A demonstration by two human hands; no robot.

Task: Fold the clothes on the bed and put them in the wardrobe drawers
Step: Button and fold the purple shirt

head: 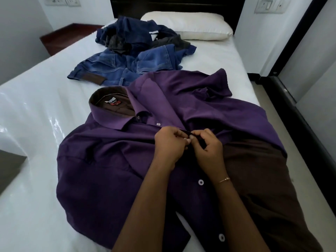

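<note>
Purple shirt [112,160] flat on bed [36,115] — left hand [170,142] and right hand [207,145] both pinch its button placket, fingers curled.

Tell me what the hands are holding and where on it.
Both hands, left hand and right hand, pinch the purple shirt at its front button strip, below the collar.

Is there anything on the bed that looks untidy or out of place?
Yes. Beyond the purple shirt that both hands are buttoning, a crumpled pile of jeans and dark clothes lies unfolded mid-bed, partly against the pillow.
</note>
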